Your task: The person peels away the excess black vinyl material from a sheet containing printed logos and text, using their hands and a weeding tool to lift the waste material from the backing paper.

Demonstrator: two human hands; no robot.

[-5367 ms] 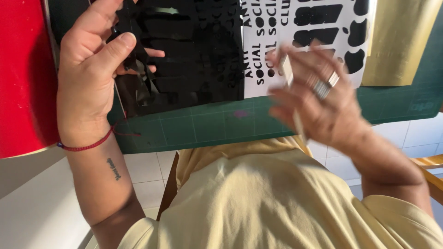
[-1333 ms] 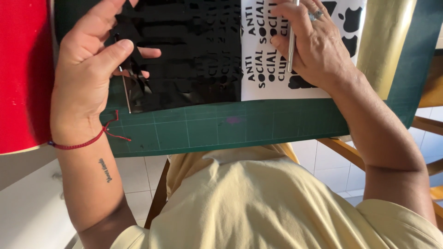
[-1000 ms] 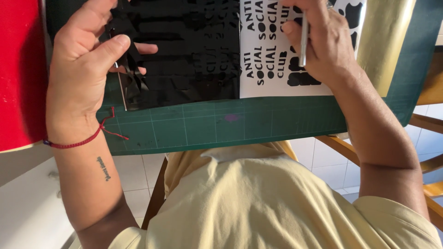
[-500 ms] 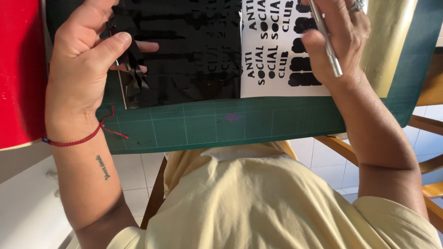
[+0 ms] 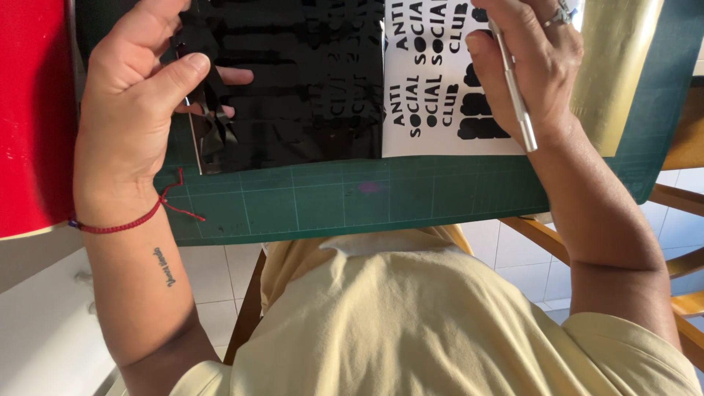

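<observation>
Two hands are working over a dark green cutting mat [image 5: 352, 205], and we are taking them from the near edge outward. Nearest us, the mat is lying flat across the lap side of the work, its gridded border bare below the sheets, so everything cut or peeled has a firm backing.

Just beyond that border, our left hand [image 5: 136, 121] is resting on the glossy black vinyl sheet [image 5: 293, 88], thumb and fingers closed on a crumpled strip of peeled black film at the sheet's left edge; the palm seems to be pinning the sheet so that it is not sliding. A red cord bracelet [image 5: 121, 226] is sitting on that wrist.

To the right, our right hand [image 5: 524, 70] is wrapped around a slim silver craft knife [image 5: 513, 95], held like a pen with its butt pointing back toward us, the tip hidden under the fingers, over the white backing sheet [image 5: 433, 117] with black letters and shapes left on it.

Farther out, a gold sheet [image 5: 616, 73] is lying under the right wrist, and a red sheet [image 5: 33, 110] is lying at the far left, both aside from the cutting area.
</observation>
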